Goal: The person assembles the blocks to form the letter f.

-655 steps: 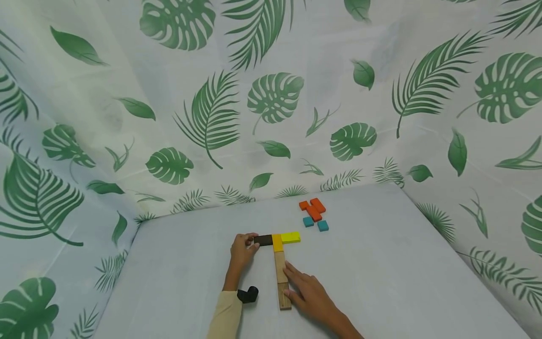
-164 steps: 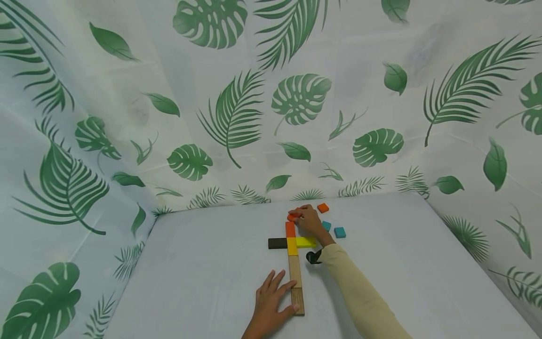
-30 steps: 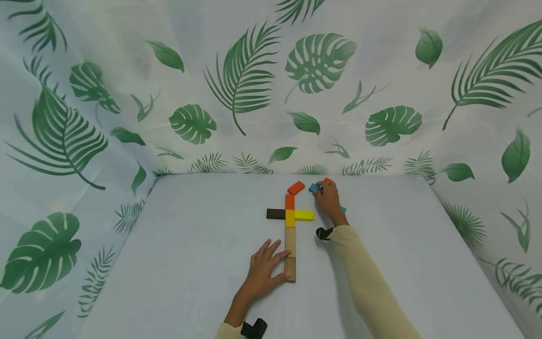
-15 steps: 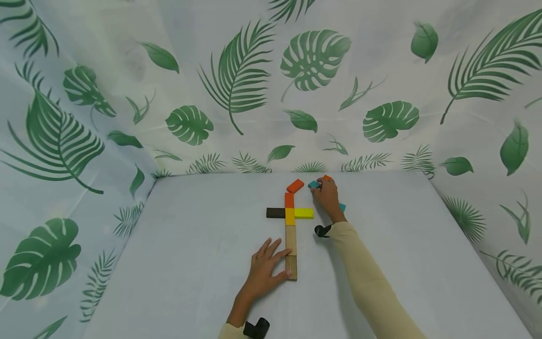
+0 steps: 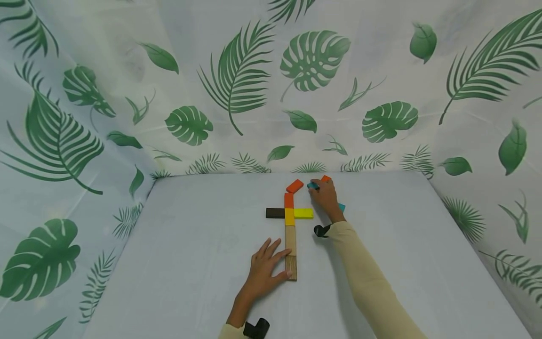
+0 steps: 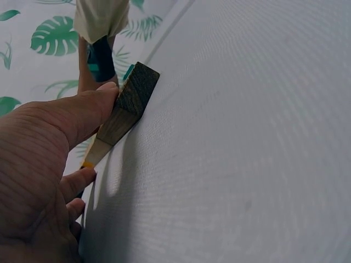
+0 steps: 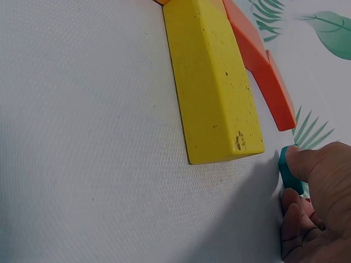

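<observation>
My right hand (image 5: 327,200) pinches a small teal block (image 5: 312,185) at the table's far side. That block lies just right of a slanted orange block (image 5: 295,186), with a gap between them. The slanted block meets the top of a red-orange block (image 5: 289,200). Below it run an orange-yellow block (image 5: 290,217), a light wooden block (image 5: 290,240) and a darker wooden block (image 5: 291,268) in a column. A dark brown block (image 5: 275,213) and a yellow block (image 5: 303,213) form side arms. My left hand (image 5: 262,270) rests beside the column, thumb and forefinger touching the wooden blocks.
A small orange block (image 5: 326,178) shows partly behind the right hand. Another teal block (image 5: 341,207) peeks out beside the right wrist. The white table (image 5: 190,263) ends at leaf-printed curtains (image 5: 254,94) on the back and sides.
Since the earliest frame, two orange blocks have joined the column's top. The left hand has moved from the dark brown block to the wooden ones. The right hand has brought a teal block farther back.
</observation>
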{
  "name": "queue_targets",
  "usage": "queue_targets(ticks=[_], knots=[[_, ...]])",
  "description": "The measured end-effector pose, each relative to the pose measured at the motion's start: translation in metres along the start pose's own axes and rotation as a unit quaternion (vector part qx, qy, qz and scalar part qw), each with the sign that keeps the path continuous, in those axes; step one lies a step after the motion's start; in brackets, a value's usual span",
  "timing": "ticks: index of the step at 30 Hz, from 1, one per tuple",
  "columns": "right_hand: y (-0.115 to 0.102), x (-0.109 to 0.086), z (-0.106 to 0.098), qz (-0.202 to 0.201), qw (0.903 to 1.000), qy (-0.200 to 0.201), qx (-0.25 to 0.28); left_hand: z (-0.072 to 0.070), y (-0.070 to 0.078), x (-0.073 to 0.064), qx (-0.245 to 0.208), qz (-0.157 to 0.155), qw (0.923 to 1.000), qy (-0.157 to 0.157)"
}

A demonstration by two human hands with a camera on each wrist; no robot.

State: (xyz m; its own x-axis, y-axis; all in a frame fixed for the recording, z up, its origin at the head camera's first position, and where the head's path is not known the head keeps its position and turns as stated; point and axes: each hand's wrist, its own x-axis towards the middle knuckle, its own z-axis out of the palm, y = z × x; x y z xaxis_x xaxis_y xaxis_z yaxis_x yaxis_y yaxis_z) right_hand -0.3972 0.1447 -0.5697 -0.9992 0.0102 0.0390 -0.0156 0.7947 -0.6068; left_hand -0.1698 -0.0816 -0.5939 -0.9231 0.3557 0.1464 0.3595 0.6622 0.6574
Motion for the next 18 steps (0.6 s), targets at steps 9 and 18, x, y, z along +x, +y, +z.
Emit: queue_targets(ticks=[9, 18], knots=[[0.0007, 0.0005, -0.0041, -0.01, 0.9998, -0.018, 0.002, -0.0005, 0.0009, -0.0005, -0.001, 0.001, 1.0, 0.002], [-0.0015, 0.0001, -0.0048, -0.011, 0.9998, -0.001, -0.018, 0.0009, 0.0002, -0.0006, 0.0, -0.002, 1.0, 0.0]])
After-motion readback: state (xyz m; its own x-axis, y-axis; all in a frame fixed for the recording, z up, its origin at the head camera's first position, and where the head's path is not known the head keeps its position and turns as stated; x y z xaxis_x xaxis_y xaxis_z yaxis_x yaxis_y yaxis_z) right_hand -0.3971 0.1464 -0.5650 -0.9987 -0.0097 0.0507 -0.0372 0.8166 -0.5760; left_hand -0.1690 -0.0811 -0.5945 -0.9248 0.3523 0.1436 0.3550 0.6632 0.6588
